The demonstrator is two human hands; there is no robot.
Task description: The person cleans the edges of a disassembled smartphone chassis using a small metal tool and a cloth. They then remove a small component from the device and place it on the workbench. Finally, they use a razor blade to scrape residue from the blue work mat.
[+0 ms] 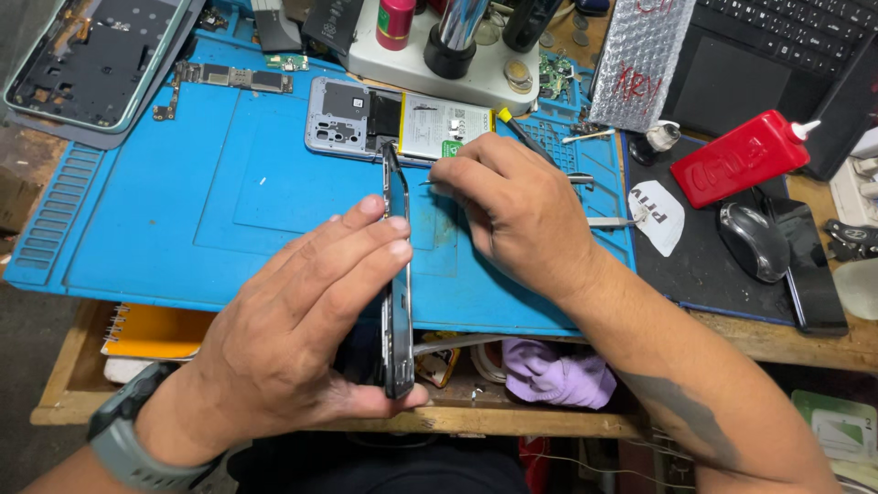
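Left hand [306,320], centre to lower left of frame: fingers [366,240] extended and pressed flat along one face of a phone frame [397,284], thumb under its lower end. The frame is clasped, held on edge, running from frame centre down toward the bench edge. A grey wristwatch [128,430] sits on that wrist.

Right hand [517,206], just right of centre: fingers curled, pinching a thin metal tool [430,182] whose tip meets the upper end of the phone frame. Whether a second tool is gripped, I cannot tell.

Surface: blue silicone work mat [183,201] fills the left and middle of the frame. On it, top centre, an opened phone body with white battery [402,123]; upper left, a long circuit board [229,78] and a dark phone back shell [87,59]. Tweezers [613,221] lie right of the right hand.

Right side: black pad [704,265] carrying a red squeeze bottle [745,155], a mouse [752,240] and a dark phone [809,274]. Upper right, a laptop keyboard [777,46] and a bubble-wrap bag [640,59]. Top centre, a white stand base [430,64].

Below the wooden bench edge [512,423]: a purple cloth [558,373] and an orange notebook [151,331] on a shelf.
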